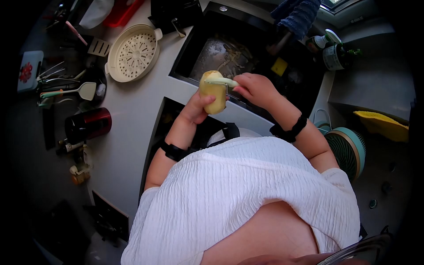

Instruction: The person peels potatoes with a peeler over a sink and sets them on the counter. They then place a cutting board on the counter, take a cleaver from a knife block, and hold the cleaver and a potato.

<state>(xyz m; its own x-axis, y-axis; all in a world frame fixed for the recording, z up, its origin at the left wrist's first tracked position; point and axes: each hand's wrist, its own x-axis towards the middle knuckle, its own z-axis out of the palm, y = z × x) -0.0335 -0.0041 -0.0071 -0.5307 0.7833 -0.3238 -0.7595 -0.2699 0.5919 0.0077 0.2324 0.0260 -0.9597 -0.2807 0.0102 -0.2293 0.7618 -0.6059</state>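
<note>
I count two hands of mine, the left hand and the right hand, with one potato and one peeler between them, and two black wristbands, one per arm. Ahead there is one sink with several peels, too tangled to count, and one yellow sponge. Far right I count two bottles and one blue towel; right, one yellow cloth. Left, I count one round strainer, one slotted turner and one dark red canister.
</note>
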